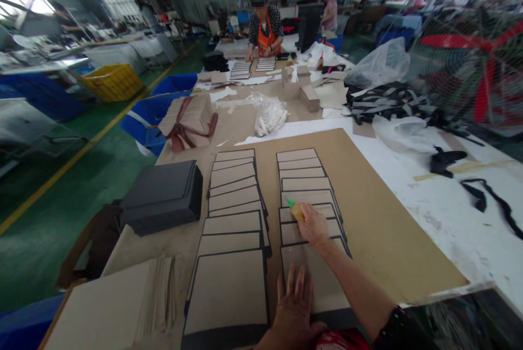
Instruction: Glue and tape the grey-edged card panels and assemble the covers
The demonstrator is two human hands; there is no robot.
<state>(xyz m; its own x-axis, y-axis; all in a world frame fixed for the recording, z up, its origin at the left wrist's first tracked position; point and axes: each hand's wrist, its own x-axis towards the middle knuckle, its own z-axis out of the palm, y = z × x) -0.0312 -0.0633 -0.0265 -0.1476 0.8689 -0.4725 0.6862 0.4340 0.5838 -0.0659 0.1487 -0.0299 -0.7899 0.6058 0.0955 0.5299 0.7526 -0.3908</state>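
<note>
Midway along the panel column (307, 193) on the board (379, 219), a glue bottle (295, 210) is clenched in the right hand (314, 225)'s grip, the left hand (292, 306) is laid flat with its grip released, and the farther panels seemingly are left undone.

Single head view: faces forward-down along worktable (443, 213), close above left hand (292, 306), right hand (312, 224).

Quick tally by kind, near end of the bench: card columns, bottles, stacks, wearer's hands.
card columns: 2, left column and right column
green-tipped bottle: 1
hands: 2, right hand gripping the bottle, left hand flat on the right column
dark grey stack: 1
tan sheet stack: 1
Total: 7
</note>
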